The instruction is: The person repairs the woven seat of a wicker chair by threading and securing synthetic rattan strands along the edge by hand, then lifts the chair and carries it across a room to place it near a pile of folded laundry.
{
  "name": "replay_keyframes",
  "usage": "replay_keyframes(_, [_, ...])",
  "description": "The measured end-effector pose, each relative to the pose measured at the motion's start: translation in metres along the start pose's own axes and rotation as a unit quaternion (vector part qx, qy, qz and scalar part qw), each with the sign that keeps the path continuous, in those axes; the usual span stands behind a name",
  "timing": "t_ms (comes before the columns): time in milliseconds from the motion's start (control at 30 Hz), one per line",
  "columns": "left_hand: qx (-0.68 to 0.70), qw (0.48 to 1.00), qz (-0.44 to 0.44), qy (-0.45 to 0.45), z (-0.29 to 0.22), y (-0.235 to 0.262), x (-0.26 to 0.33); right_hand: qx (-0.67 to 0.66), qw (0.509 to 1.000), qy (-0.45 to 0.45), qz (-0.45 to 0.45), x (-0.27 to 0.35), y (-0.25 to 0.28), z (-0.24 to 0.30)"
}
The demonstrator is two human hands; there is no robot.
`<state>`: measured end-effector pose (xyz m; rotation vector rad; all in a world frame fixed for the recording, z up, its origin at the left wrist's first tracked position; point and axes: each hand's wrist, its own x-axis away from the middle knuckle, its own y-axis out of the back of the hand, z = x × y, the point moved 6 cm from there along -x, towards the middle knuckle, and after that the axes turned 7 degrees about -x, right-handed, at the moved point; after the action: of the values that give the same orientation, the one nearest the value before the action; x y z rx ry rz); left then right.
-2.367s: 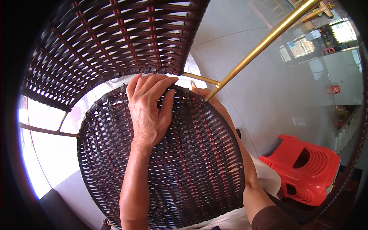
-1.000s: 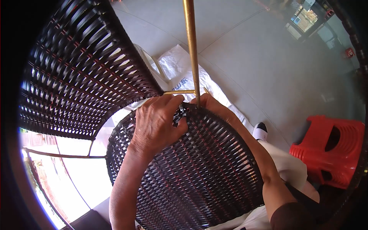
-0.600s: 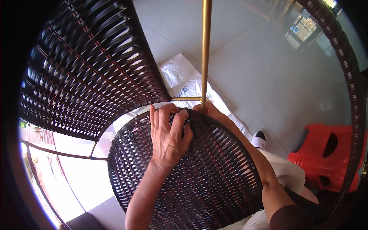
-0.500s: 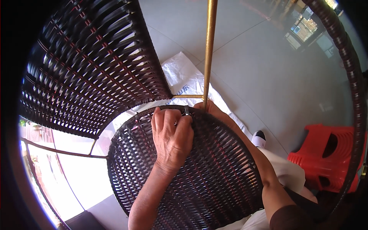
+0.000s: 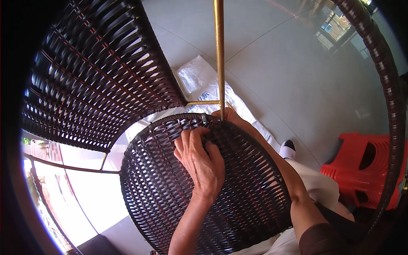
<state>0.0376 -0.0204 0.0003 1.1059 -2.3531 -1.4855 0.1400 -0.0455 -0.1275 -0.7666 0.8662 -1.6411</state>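
A round panel of dark brown woven rattan [image 5: 161, 204] lies in front of me, tilted. My left hand [image 5: 199, 163] rests on top of it near the far rim, with its fingers curled and the fingertips pressed into the strands. My right hand [image 5: 231, 117] sits at the far rim, where a thin gold metal rod [image 5: 219, 55] meets the panel. Its fingers are hidden behind the weave, and its forearm runs along the panel's right edge.
A larger woven rattan panel [image 5: 97, 76] stands at the upper left. A thick woven rim [image 5: 391, 106] arcs down the right side. On the grey floor are a white plastic bag [image 5: 197, 76], a red plastic stool [image 5: 361, 170] and a white shoe [image 5: 289, 149].
My left hand has slid back from the rim toward me and its fingers have curled tighter into the weave. My right hand stays at the rim by the rod.
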Motion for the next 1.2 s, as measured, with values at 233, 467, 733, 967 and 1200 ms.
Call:
replay_keyframes(233, [-0.007, 1.000, 0.003, -0.014, -0.001, 0.001, 0.004, 0.035, 0.989, 0.036, -0.136, 0.008, 0.018, -0.008])
replay_keyframes(467, [-0.022, 0.998, -0.009, -0.056, -0.002, 0.002, 0.012, 0.052, 0.988, 0.016, -0.141, 0.015, 0.005, -0.006])
replay_keyframes(733, [-0.059, 0.994, -0.001, -0.087, -0.015, 0.003, 0.019, 0.092, 0.986, -0.027, -0.137, 0.004, -0.002, 0.007])
replay_keyframes(967, [-0.068, 0.993, 0.026, -0.097, -0.019, -0.002, 0.021, 0.087, 0.994, 0.004, -0.060, 0.005, -0.011, 0.009])
replay_keyframes(1200, [-0.075, 0.991, 0.015, -0.112, -0.026, -0.002, 0.020, 0.115, 0.991, 0.001, -0.064, 0.010, 0.004, 0.004])
